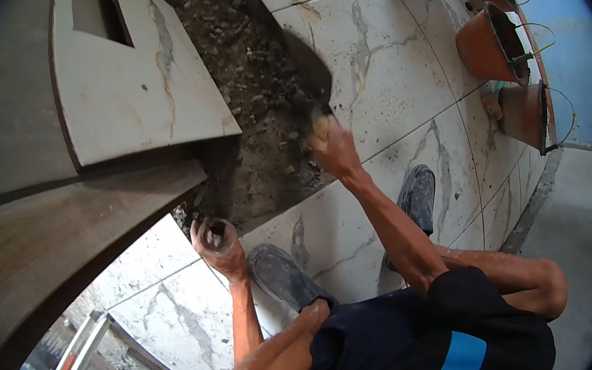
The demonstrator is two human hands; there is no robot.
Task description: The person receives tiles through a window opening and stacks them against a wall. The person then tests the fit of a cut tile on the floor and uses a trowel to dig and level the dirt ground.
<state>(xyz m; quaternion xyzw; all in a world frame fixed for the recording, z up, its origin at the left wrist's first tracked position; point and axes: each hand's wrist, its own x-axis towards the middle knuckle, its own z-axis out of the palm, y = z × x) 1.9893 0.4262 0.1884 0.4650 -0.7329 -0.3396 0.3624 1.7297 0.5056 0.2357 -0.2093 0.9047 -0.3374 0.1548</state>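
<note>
My left hand is closed around a round, hollow, dirt-coated thing like a pipe end or cup, at the lower left edge of the bare strip. I cannot tell whether it is fixed to the floor. Motion blurs my right hand, which is closed on a hand tool with a yellowish handle at the strip's right edge. A dark curved shape lies just beyond it; whether this is a blade or a shadow is unclear. Loose dark soil and rubble fill the strip between the tiles.
A marbled slab with a rectangular cutout stands at upper left, above a curved brown edge. White marbled floor tiles surround the strip. Orange-brown buckets line the right wall. A metal-framed object is at lower left.
</note>
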